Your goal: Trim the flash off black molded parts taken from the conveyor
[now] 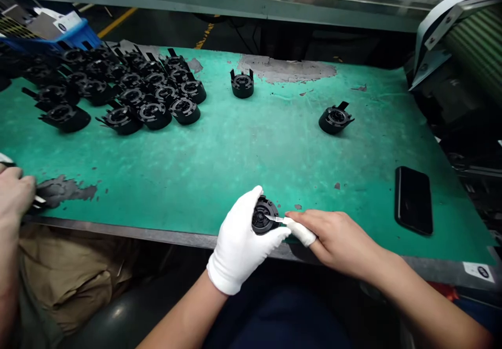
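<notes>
My left hand (pixel 243 239), in a white glove, is closed around a round black plastic part (pixel 259 221) near the table's front edge. The part's ringed face is turned up toward me. In my right hand (pixel 337 236), which is bare except for a white cover on the thumb, is a small scalpel-like knife (pixel 276 219). Its blade tip lies over the face of the part; whether it touches cannot be seen. Most of the knife's handle is hidden by the fingers.
Many similar black parts (pixel 152 112) stand grouped at the left. Two more, a far one (pixel 242 85) and a right one (pixel 333 120), stand apart. A black phone (pixel 413 200) lies at right. Another person's hand (pixel 15 189) is at far left. A blue bin (pixel 80 34) stands behind.
</notes>
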Tool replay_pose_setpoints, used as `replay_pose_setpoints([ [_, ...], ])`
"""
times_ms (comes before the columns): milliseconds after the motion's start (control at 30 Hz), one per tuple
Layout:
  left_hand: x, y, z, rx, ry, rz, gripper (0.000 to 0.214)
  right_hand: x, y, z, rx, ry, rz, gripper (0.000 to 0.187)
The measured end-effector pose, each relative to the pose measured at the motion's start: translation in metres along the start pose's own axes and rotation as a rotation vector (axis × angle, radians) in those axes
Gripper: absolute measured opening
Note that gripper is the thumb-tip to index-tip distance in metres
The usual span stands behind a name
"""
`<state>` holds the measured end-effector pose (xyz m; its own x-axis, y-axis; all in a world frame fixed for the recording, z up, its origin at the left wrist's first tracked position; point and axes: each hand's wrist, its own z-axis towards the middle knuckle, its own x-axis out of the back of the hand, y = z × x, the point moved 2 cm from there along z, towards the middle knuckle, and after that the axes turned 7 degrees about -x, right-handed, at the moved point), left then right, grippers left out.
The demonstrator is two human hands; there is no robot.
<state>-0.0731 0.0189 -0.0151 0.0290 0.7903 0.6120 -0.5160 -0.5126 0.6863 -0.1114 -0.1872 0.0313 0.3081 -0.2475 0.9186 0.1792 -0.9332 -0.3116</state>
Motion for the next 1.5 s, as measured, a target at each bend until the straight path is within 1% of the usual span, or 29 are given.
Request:
replay_pose_setpoints([
  [100,0.0,0.0,0.0,-0.023,0.008,0.005,0.084,0.001,-0.003,0.001,-0.039,-0.023,-0.053,0.05],
  [300,-0.001,0.0,0.0,-0.049,0.034,0.012,0.082,0.001,-0.007,-0.002,-0.084,-0.015,-0.103,0.05],
  [500,-0.002,-0.002,-0.001,-0.057,0.022,0.011,0.083,-0.001,-0.015,-0.006,-0.137,0.029,-0.196,0.051],
  [667,-0.002,-0.002,0.0,-0.055,0.013,-0.005,0.086,-0.002,-0.027,-0.011,-0.206,0.059,-0.27,0.052],
  [733,-0.002,-0.001,0.0,-0.059,0.018,-0.006,0.085,-0.006,-0.032,-0.012,-0.239,0.065,-0.271,0.054],
  [833,-0.004,-0.001,-0.001,-0.078,0.062,0.003,0.086,-0.015,-0.037,-0.016,-0.291,0.095,-0.22,0.056],
  [933,-0.005,-0.003,-0.001,-0.103,0.092,0.02,0.085,-0.023,-0.033,-0.021,-0.266,0.155,-0.107,0.056],
  [1000,-0.004,-0.004,0.001,-0.122,0.074,0.039,0.085,-0.022,-0.024,-0.024,-0.223,0.213,0.005,0.053],
  [1067,0.0,-0.006,0.006,-0.154,0.027,0.055,0.084,-0.018,-0.012,-0.026,-0.182,0.259,0.102,0.049],
  [1100,0.002,-0.007,0.008,-0.171,-0.006,0.058,0.083,-0.015,-0.007,-0.026,-0.158,0.259,0.133,0.047],
  [1167,0.007,-0.008,0.014,-0.193,-0.073,0.051,0.082,-0.01,-0.001,-0.023,-0.092,0.205,0.156,0.042],
  [1233,0.011,-0.009,0.019,-0.191,-0.125,0.04,0.081,-0.007,0.0,-0.018,-0.046,0.129,0.138,0.041],
  [1300,0.013,-0.01,0.02,-0.177,-0.142,0.032,0.08,-0.007,-0.002,-0.012,-0.043,0.086,0.093,0.04],
  [1400,0.011,-0.009,0.019,-0.168,-0.137,0.01,0.08,-0.007,-0.007,-0.006,-0.077,0.082,-0.016,0.041],
  [1500,0.009,-0.008,0.019,-0.155,-0.14,-0.011,0.082,-0.004,-0.006,-0.003,-0.156,0.121,-0.158,0.041],
])
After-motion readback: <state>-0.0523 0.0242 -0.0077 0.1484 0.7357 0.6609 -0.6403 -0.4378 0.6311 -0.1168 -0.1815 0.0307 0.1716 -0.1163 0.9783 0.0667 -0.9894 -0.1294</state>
